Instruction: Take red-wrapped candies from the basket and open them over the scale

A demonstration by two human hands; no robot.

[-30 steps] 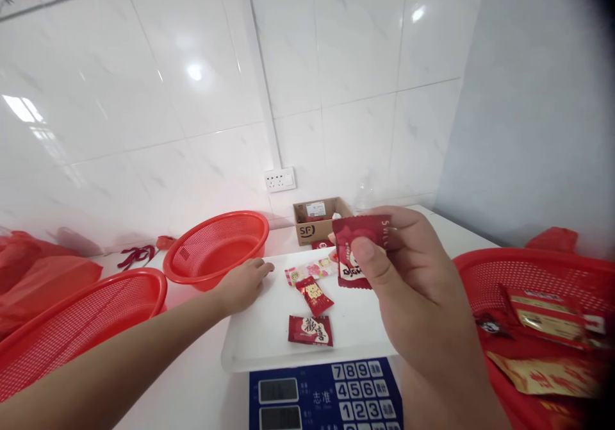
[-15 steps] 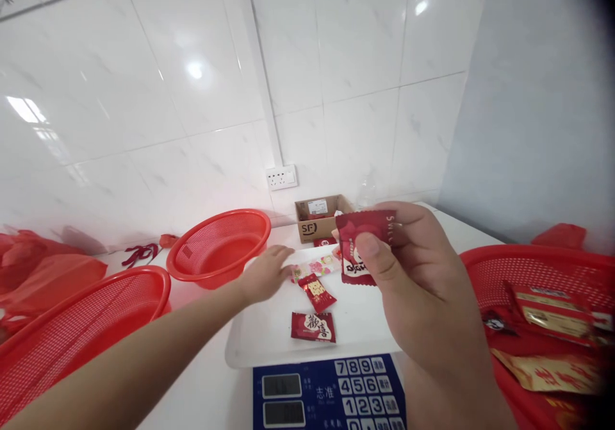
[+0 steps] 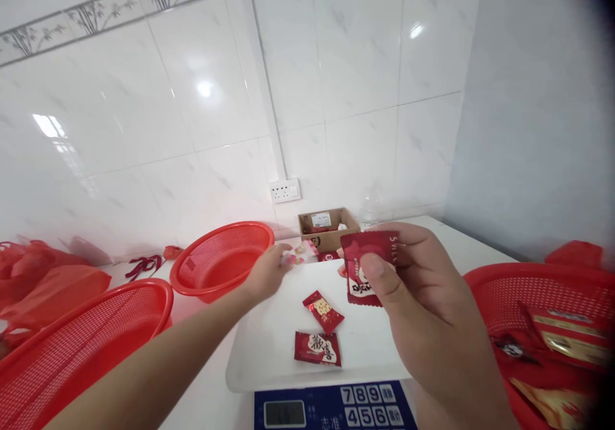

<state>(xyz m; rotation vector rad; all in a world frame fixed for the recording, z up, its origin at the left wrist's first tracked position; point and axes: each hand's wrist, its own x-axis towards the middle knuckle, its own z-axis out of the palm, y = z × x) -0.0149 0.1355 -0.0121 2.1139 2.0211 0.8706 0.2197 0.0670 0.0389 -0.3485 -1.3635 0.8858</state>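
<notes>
My right hand (image 3: 427,295) pinches a dark red candy packet (image 3: 355,270) upright between thumb and fingers, above the right side of the white scale tray (image 3: 269,359). At the tray's far left, my left hand (image 3: 270,270) is closed on the end of a pink-and-white candy packet (image 3: 300,254), lifted off the tray. Two more red packets lie on the tray: one with a gold print (image 3: 323,311) and, nearer me, one with a cream patch and dark characters (image 3: 318,348). The scale's blue keypad panel (image 3: 331,407) shows at the bottom edge.
Two red plastic baskets (image 3: 223,257) stand on the left, beside red bags (image 3: 52,282). On the right, another red basket (image 3: 542,273) holds several packaged snacks. Behind the tray sits a small cardboard box (image 3: 329,225) against the tiled wall, below a socket (image 3: 285,190).
My left hand has picked the pink-and-white packet up off the tray and raised it. My right hand still holds its red packet. The view has tilted slightly upward.
</notes>
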